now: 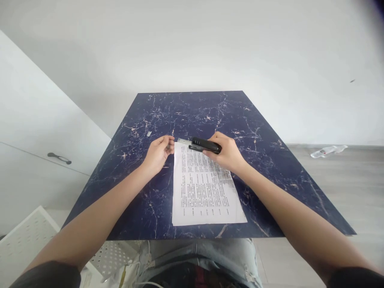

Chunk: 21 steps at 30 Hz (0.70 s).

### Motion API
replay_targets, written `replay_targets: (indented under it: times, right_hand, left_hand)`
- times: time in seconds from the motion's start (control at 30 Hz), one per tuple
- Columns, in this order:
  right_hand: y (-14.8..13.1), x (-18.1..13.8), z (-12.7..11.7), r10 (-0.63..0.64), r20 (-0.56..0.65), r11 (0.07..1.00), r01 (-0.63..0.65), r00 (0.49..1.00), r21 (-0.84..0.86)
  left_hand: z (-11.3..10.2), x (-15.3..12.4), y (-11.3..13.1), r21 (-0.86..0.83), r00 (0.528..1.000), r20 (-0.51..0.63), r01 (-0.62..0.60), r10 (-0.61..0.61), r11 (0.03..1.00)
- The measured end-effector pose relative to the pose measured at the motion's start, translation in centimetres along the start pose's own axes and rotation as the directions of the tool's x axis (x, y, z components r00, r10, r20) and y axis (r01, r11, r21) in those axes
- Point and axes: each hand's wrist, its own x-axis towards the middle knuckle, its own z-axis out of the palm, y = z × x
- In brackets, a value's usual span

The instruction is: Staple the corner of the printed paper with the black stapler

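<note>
A printed paper sheet (204, 188) lies on a dark blue marbled table (264, 160). My right hand (229, 154) grips a black stapler (205, 145) at the sheet's far edge, its metal nose pointing left. My left hand (159, 152) rests just left of the sheet's top left corner, fingers curled and pinched together close to the stapler's tip. What the left fingers hold, if anything, is too small to make out. A small silvery bit (149, 133) lies on the table beyond the left hand.
A white cabinet with a dark handle (59, 158) stands at the left. A white perforated rack (30, 236) sits low at the left. A clear plastic item (328, 151) lies on the floor at the right. White wall behind the table.
</note>
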Motion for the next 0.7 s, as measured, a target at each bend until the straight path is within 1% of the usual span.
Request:
replay_targets:
  times: [0.03,0.07,0.1,0.17,0.2,0.23,0.27,0.3,0.33,0.37,0.4,0.43,0.47,0.53,0.57,0.63,0.7]
  right_hand:
    - [0.1,0.1,-0.2,0.065,0.092,0.995,-0.071,0.994,0.066]
    - [0.3,0.1,-0.4,0.099,0.19,0.987,-0.121,0.977,0.106]
    - [0.4,0.2,-0.6,0.108,0.279,0.981,-0.147,0.954,0.126]
    - [0.6,0.3,-0.9,0.066,0.402,0.98,-0.135,0.913,0.145]
    - [0.6,0.4,-1.0,0.033,0.44,0.982,-0.111,0.897,0.153]
    - [0.5,0.4,-1.0,0.005,0.449,0.984,-0.084,0.893,0.157]
    - [0.4,0.4,-1.1,-0.018,0.419,0.987,-0.051,0.908,0.153]
    - [0.1,0.4,-1.1,-0.044,0.348,0.99,-0.007,0.936,0.143]
    - [-0.2,0.3,-1.1,-0.076,0.245,0.99,0.045,0.967,0.132]
    - [-0.6,0.3,-1.0,-0.123,0.127,0.986,0.107,0.984,0.126]
    - [-1.1,0.1,-0.9,-0.189,0.017,0.975,0.185,0.982,0.126]
    - [-1.6,0.0,-0.8,-0.268,-0.059,0.953,0.274,0.962,0.129]
    - [-2.1,-0.3,-0.5,-0.353,-0.095,0.922,0.363,0.931,0.132]
    - [-3.0,-0.7,0.0,-0.484,-0.105,0.865,0.493,0.869,0.088]
    - [-3.4,-1.0,0.3,-0.524,-0.093,0.849,0.528,0.847,0.032]
    - [-4.0,-1.4,0.7,-0.554,-0.053,0.831,0.549,0.831,-0.084]
    - [-4.4,-1.5,0.9,-0.559,-0.029,0.824,0.551,0.829,-0.131]
  left_hand:
    - [0.0,0.0,0.5,-0.051,0.999,-0.022,-0.046,0.045,0.998]
    - [0.2,-0.1,1.0,-0.111,0.996,-0.021,-0.083,0.081,0.99]
    - [0.4,-0.3,1.5,-0.165,0.994,0.001,-0.104,0.106,0.981]
    - [1.3,-1.1,2.3,-0.22,0.988,0.087,-0.106,0.128,0.97]
    - [1.8,-1.6,2.5,-0.205,0.981,0.132,-0.112,0.141,0.972]
    - [2.4,-2.2,2.5,-0.165,0.972,0.177,-0.128,0.157,0.978]
    - [2.9,-2.8,2.5,-0.115,0.957,0.215,-0.173,0.194,0.978]
    - [3.4,-3.5,2.3,-0.059,0.937,0.256,-0.229,0.236,0.972]
    - [3.8,-4.0,2.0,-0.008,0.918,0.293,-0.277,0.267,0.961]
    - [4.0,-4.5,1.8,0.039,0.904,0.323,-0.307,0.279,0.951]
    - [4.2,-5.0,1.5,0.08,0.896,0.347,-0.321,0.275,0.944]
    - [4.2,-5.3,1.3,0.117,0.896,0.364,-0.314,0.254,0.942]
    - [4.2,-5.5,1.0,0.15,0.9,0.374,-0.296,0.223,0.943]
    - [3.9,-5.7,0.6,0.201,0.906,0.389,-0.26,0.167,0.944]
    - [3.8,-5.8,0.4,0.22,0.907,0.395,-0.249,0.147,0.943]
    - [3.6,-5.8,0.1,0.243,0.904,0.409,-0.241,0.126,0.94]
    - [3.5,-5.7,0.0,0.248,0.896,0.428,-0.246,0.122,0.937]
